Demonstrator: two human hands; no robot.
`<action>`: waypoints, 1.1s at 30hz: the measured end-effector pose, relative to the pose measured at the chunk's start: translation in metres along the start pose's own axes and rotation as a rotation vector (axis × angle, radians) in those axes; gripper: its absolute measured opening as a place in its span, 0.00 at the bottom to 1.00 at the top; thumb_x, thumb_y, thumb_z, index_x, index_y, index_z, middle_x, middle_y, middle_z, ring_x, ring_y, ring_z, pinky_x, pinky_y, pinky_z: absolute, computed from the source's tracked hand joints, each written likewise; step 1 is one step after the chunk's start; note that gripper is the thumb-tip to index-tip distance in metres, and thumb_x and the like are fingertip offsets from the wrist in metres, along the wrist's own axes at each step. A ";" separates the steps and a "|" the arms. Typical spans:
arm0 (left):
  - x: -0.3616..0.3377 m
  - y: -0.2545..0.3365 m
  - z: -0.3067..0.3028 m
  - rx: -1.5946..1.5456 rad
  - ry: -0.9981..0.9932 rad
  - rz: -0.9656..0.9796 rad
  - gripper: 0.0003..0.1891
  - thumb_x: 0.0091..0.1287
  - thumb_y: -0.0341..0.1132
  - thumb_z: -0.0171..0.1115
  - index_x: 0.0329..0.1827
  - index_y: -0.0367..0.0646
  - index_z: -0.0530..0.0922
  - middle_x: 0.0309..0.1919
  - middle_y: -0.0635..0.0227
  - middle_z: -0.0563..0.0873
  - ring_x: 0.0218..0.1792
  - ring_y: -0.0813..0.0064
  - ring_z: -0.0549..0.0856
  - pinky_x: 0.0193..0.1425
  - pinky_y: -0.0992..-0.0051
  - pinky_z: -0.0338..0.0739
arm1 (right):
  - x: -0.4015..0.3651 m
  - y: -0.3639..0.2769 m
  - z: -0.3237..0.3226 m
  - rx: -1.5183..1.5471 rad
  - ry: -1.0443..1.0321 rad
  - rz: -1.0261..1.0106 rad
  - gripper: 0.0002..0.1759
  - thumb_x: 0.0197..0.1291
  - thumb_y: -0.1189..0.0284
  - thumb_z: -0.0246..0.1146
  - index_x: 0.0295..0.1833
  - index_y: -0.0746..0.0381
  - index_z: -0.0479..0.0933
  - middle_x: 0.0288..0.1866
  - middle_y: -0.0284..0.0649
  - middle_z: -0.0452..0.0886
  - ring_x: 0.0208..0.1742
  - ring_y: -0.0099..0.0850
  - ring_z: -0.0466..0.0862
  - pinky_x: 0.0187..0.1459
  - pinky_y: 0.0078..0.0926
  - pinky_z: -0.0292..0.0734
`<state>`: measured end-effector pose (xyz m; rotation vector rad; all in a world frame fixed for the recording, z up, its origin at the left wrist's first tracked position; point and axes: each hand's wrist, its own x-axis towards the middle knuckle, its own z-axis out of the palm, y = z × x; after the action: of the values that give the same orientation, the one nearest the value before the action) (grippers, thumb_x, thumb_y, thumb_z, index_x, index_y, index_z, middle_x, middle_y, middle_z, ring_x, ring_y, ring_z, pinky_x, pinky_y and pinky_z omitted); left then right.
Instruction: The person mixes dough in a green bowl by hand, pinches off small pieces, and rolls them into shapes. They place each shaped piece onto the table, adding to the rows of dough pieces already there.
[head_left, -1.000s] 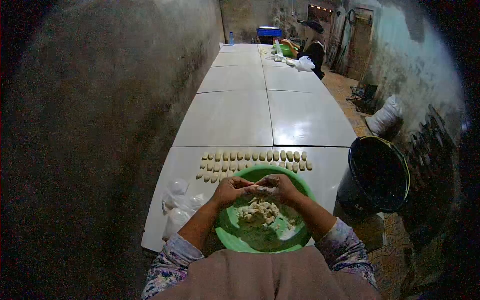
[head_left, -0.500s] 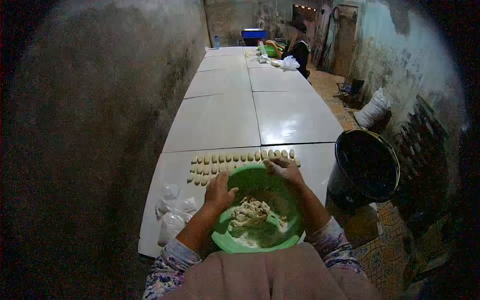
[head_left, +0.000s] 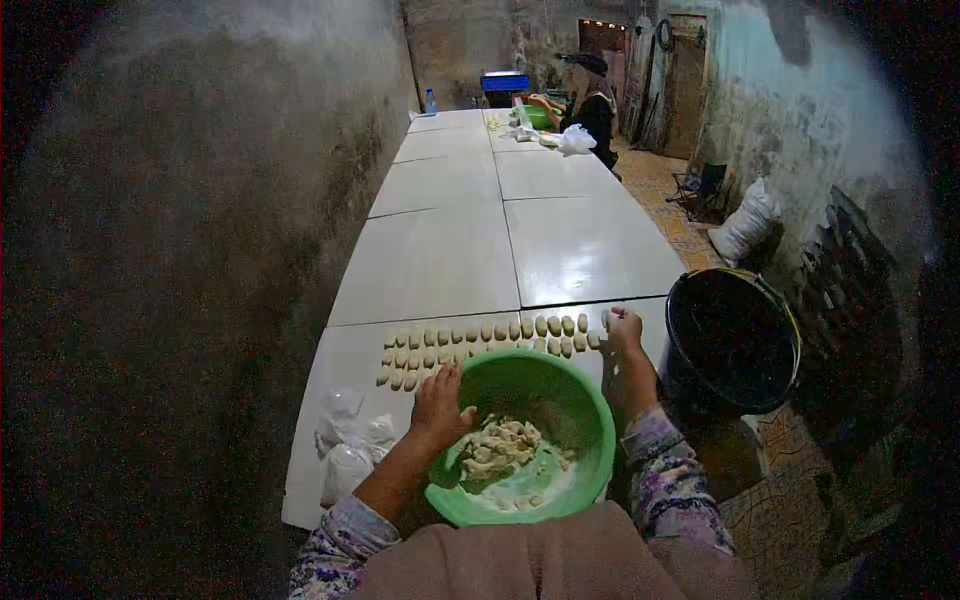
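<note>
A green basin [head_left: 606, 430] stands at the near edge of the white table, with lumpy dough [head_left: 500, 446] and loose flour inside. My left hand [head_left: 440, 408] rests at the basin's left rim, fingers apart and holding nothing. Beyond the basin, small shaped dough pieces [head_left: 457, 335] lie in rows. My right hand [head_left: 625, 328] is at the right end of the top row, fingers pinched on a small dough piece [head_left: 606, 320] at the table surface.
Plastic bags of white powder [head_left: 346, 466] lie left of the basin. A black bucket [head_left: 730, 340] stands at the right. At the table's far end, a person [head_left: 594, 105] works by another green basin [head_left: 538, 117]. A white sack [head_left: 745, 222] leans against the right wall.
My right hand has moved from above the basin's far rim to the right end of the dough row. My left hand stays by the rim. The view has shifted slightly.
</note>
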<state>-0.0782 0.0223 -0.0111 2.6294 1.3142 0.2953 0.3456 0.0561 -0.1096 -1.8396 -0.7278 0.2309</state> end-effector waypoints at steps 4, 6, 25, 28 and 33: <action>-0.001 0.004 -0.003 -0.024 0.028 -0.005 0.41 0.54 0.42 0.65 0.68 0.38 0.55 0.66 0.53 0.60 0.66 0.52 0.61 0.68 0.58 0.56 | -0.005 -0.023 0.001 -0.248 -0.054 -0.010 0.12 0.48 0.69 0.63 0.39 0.64 0.80 0.27 0.40 0.81 0.26 0.25 0.80 0.27 0.23 0.75; -0.002 0.004 -0.004 -0.025 0.044 0.002 0.41 0.54 0.42 0.65 0.68 0.38 0.56 0.65 0.53 0.61 0.64 0.52 0.63 0.66 0.58 0.58 | 0.021 0.008 0.021 -0.169 -0.131 0.042 0.14 0.43 0.67 0.68 0.37 0.60 0.82 0.29 0.44 0.83 0.26 0.33 0.84 0.31 0.29 0.79; -0.007 0.005 0.005 0.002 0.106 -0.018 0.38 0.56 0.32 0.57 0.69 0.37 0.50 0.64 0.53 0.61 0.59 0.51 0.65 0.64 0.55 0.58 | -0.097 -0.160 -0.013 -0.099 -0.394 -0.410 0.12 0.52 0.70 0.64 0.42 0.64 0.77 0.38 0.48 0.80 0.40 0.38 0.81 0.42 0.32 0.75; -0.006 -0.005 0.028 0.012 0.157 0.031 0.37 0.55 0.29 0.54 0.70 0.37 0.49 0.66 0.53 0.59 0.59 0.48 0.64 0.63 0.50 0.57 | -0.127 -0.177 -0.004 -0.284 -0.822 -0.692 0.11 0.56 0.70 0.62 0.41 0.66 0.77 0.38 0.49 0.81 0.40 0.38 0.81 0.43 0.32 0.75; -0.011 0.012 0.012 -0.089 0.094 0.015 0.37 0.55 0.30 0.54 0.70 0.41 0.51 0.66 0.54 0.59 0.62 0.51 0.63 0.64 0.51 0.57 | -0.173 -0.125 0.016 -0.415 -1.243 -0.655 0.21 0.54 0.68 0.63 0.53 0.61 0.71 0.50 0.51 0.74 0.49 0.43 0.77 0.50 0.38 0.73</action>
<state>-0.0725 0.0059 -0.0210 2.5803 1.2787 0.4746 0.1545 -0.0043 -0.0348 -1.5627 -2.3086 0.8546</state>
